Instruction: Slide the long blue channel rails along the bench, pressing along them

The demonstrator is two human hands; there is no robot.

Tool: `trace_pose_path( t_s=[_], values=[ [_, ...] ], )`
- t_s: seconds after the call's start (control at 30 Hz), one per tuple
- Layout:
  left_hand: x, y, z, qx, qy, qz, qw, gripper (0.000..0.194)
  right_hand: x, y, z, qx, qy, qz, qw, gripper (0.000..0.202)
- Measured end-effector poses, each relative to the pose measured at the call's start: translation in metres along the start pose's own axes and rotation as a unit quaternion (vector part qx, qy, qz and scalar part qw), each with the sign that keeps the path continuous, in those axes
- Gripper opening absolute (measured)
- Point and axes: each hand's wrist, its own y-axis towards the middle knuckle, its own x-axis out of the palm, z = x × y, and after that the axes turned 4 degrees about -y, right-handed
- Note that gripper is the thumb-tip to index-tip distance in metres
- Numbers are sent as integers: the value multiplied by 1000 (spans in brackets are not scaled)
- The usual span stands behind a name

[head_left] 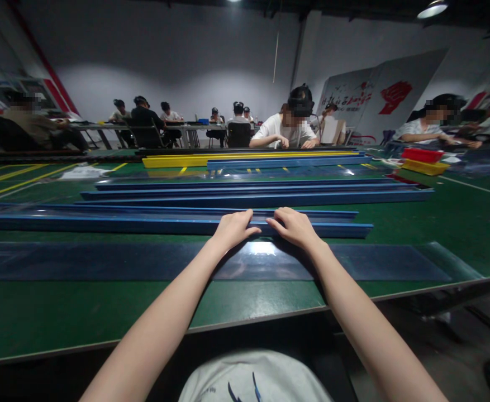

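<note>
A long blue channel strip (165, 223) with raised edges lies across the green table in front of me. My left hand (233, 228) is closed on it, fingers curled over its near wall and thumb toward the middle. Just to the right, my right hand (294, 225) grips the same strip in a mirrored way, its fingertips partly hidden. A small gap separates the two hands. Between the strip and my body, a flat transparent plastic sheet (114, 262) lies under my wrists and reflects the light.
Further back lie more blue channel strips (270, 198), a yellow strip (173, 162) and a flat white item (83, 172). Red (423, 155) and yellow bins (424, 167) stand at the right. Across the table a person (286, 125) works; others sit behind. The table's front edge (261, 322) is near me.
</note>
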Motion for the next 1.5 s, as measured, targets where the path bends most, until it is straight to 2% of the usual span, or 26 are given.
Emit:
trace_pose_path(
  t_s=[0.2, 0.37, 0.77, 0.97, 1.27, 1.5],
  values=[
    [0, 0, -1, 0, -5, -1, 1000, 31, 7, 6, -12, 86, -64, 48, 993, 49],
    [1, 0, -1, -1, -6, -5, 1000, 32, 13, 12, -15, 126, -62, 65, 988, 58],
    [0, 0, -1, 25, 21, -7, 999, 33, 16, 15, -9, 127, -65, 71, 987, 54],
    [0, 0, -2, 43, 38, -9, 998, 34, 13, 11, 3, 150, -81, 69, 983, 53],
    [0, 0, -4, 55, 53, -3, 997, 33, 11, -2, 38, 211, -118, 86, 967, 54],
    [4, 0, -4, 64, 56, 7, 996, 30, 9, -5, 38, 240, -100, 74, 963, 54]
  ],
)
